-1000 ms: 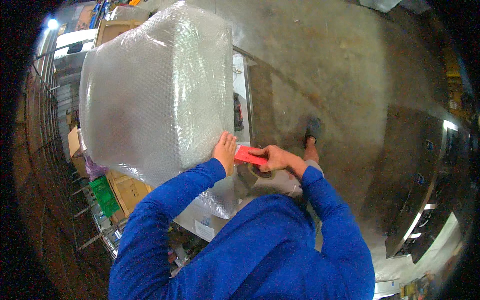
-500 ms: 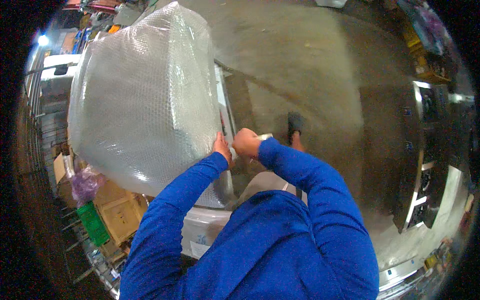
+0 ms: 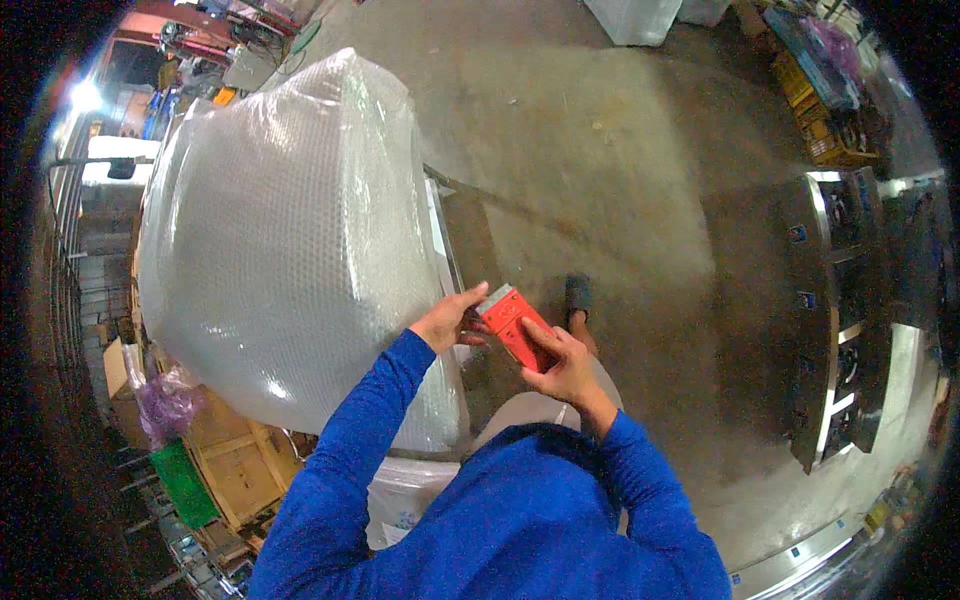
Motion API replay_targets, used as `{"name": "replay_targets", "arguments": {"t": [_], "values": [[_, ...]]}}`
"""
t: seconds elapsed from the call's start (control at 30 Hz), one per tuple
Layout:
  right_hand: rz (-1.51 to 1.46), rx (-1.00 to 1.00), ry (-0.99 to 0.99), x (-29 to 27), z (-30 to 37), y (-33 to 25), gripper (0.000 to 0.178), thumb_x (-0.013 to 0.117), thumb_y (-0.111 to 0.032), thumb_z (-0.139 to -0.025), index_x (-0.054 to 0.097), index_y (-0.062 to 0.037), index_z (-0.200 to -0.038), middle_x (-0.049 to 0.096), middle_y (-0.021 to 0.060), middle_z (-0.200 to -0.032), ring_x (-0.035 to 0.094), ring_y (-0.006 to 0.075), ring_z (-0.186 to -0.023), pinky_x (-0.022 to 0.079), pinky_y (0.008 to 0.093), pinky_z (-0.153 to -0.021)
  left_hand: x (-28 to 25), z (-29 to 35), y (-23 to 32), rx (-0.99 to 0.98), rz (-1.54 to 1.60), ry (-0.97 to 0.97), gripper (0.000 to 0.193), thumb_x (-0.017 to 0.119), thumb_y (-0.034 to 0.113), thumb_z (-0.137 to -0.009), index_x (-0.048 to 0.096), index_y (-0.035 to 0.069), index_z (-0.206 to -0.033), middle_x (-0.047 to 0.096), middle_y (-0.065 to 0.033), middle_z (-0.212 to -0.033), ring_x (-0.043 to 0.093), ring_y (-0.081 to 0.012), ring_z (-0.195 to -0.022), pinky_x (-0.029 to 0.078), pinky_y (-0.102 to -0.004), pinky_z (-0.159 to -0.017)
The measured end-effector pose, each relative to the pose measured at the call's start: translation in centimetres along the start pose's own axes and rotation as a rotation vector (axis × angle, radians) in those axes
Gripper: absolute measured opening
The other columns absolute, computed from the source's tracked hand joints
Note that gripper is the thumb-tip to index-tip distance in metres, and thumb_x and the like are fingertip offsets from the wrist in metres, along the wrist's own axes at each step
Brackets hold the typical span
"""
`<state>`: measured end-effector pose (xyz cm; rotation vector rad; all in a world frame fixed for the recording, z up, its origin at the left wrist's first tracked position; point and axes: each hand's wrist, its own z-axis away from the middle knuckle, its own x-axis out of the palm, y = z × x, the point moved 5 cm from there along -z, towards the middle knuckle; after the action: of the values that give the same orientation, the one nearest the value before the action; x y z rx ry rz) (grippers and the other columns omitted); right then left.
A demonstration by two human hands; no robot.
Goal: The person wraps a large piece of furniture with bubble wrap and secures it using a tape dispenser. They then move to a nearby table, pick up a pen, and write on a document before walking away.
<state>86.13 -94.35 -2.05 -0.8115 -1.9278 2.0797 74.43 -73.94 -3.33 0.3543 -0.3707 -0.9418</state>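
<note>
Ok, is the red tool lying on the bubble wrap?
No, the right hand grips the red tool, holding it to the right of the bubble wrap.

Long-sleeved blue top (image 3: 560,520); pale, seemingly beige legwear (image 3: 520,411); dark shoe (image 3: 578,293)

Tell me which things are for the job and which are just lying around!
Seems part of the job:
red tool, held in the right hand
left hand, right by the tool's metal edge
big bubble-wrapped bundle, beside the hands

Seems just lying around:
purple plastic
green crate
wooden crate
</note>
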Motion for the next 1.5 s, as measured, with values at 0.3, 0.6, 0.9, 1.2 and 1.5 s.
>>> {"name": "replay_targets", "arguments": {"t": [0.3, 0.6, 0.9, 1.2, 1.5], "values": [[0.068, -0.026, -0.059, 0.1, -9.8, 2.5, 0.08, 0.079, -0.033, -0.066, 0.056, -0.029, -0.143, 0.059, 0.0146, -0.089, 0.066, 0.035, -0.077, 0.055, 0.0438, -0.069, -3.9, -5.5, 8.3, -0.011, 0.073, 0.198, 0.041, 0.057, 0.047, -0.1, 0.067, 0.009, -0.113, 0.071, -0.0023, -0.103, 0.068, -0.0182, -0.089, 0.058, -0.0406, -0.077], [-0.144, 0.024, 0.037, -0.7, -18.9, 5.3, 0.079, 0.079, -0.027, -0.068, 0.056, -0.022, -0.144, 0.063, 0.0149, -0.09, 0.067, 0.031, -0.076, 0.055, 0.0407, -0.071, -6.7, -12.1, 21.1, -0.009, -0.716, 0.227, 0.031, 0.07, 0.026, -0.089, 0.071, 0.0, -0.106, 0.072, -0.0127, -0.085, 0.07, -0.0202, -0.074, 0.056, -0.0402, -0.07], [-0.958, 0.344, -0.113, 8.8, -35.4, 8.4, 0.063, 0.074, -0.023, -0.085, 0.056, -0.0031, -0.142, 0.069, 0.0023, -0.11, 0.059, 0.0103, -0.094, 0.047, 0.0263, -0.084, -15.3, -20.2, 43.6, 0.081, -2.385, 0.66, 0.033, 0.065, 0.043, -0.088, 0.076, 0.016, -0.103, 0.075, -0.0139, -0.101, 0.071, -0.0327, -0.098, 0.046, -0.0566, -0.095], [-0.914, 0.365, -0.485, 11.8, -44.3, 9.9, 0.057, 0.074, -0.028, -0.081, 0.066, -0.0009, -0.13, 0.071, 0.0032, -0.096, 0.058, 0.0109, -0.083, 0.049, 0.0268, -0.078, -22.0, -19.6, 45.5, -0.253, -2.126, 0.786, 0.04, 0.06, 0.029, -0.087, 0.069, 0.01, -0.122, 0.068, -0.02, -0.121, 0.066, -0.0378, -0.112, 0.053, -0.0484, -0.097], [-0.845, 0.252, -0.559, 10.8, -40.0, 9.4, 0.063, 0.069, -0.032, -0.084, 0.059, -0.0045, -0.14, 0.069, 0.0024, -0.112, 0.059, 0.0105, -0.092, 0.049, 0.0266, -0.079, -18.0, -18.4, 41.5, -0.155, -2.412, 0.793, 0.049, 0.052, 0.03, -0.092, 0.059, 0.003, -0.133, 0.056, -0.0211, -0.141, 0.054, -0.0359, -0.13, 0.041, -0.0522, -0.109]]}}
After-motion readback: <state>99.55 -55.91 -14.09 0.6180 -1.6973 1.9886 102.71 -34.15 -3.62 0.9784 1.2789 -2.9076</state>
